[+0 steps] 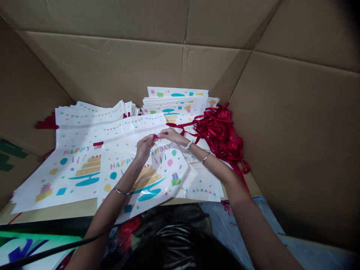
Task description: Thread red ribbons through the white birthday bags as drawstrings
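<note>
A short piece of red ribbon (156,136) is pinched between the fingertips of my left hand (144,147) and my right hand (170,135), which almost touch. Both hands are closed above a glossy white sheet (123,187) printed with "Happy Birthday", a cake and balloons. Whether this is a flat sheet or a bag I cannot tell. At its upper left edge shows a red ribbon end (98,143). Another red ribbon strip (180,125) runs from behind my right hand toward a tangled heap of red ribbon (222,131) on the right. My wrists partly cover the print.
More printed sheets lie in a fanned stack (81,183) on the left, and another stack (177,93) leans at the back. Tall cardboard walls (118,63) enclose the back and sides. A black cable (64,245) crosses the lower left, near a green-edged box (42,237).
</note>
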Motion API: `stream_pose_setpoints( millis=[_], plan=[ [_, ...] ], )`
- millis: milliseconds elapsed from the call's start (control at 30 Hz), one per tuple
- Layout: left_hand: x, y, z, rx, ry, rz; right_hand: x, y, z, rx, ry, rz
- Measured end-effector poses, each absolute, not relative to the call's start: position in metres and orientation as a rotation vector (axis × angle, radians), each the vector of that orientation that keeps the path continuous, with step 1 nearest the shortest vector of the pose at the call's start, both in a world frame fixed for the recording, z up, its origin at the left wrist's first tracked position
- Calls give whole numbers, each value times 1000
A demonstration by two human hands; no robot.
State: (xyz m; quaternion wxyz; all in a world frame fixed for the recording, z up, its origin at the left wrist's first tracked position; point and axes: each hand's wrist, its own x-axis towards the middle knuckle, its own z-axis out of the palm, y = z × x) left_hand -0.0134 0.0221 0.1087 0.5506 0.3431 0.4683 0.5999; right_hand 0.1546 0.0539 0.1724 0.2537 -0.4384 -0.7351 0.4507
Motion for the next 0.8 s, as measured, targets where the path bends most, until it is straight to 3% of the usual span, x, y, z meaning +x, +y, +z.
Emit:
stream_pose_setpoints(
  millis=[267, 433, 600, 800],
  plan=[
    [-14, 24, 101, 817, 1078, 1403, 158, 51, 165, -1212, -1896, 1312],
    [-12, 38, 82, 1252, 1164, 1324, 161, 61, 177, -1152, -1793, 1269],
    [13, 54, 37, 1932, 1504, 1014, 185, 89, 207, -1096, -1654, 1204],
    [-6, 58, 14, 2476, 1344, 541, 232, 109, 230, -1135, -1616, 1152]
  ],
)
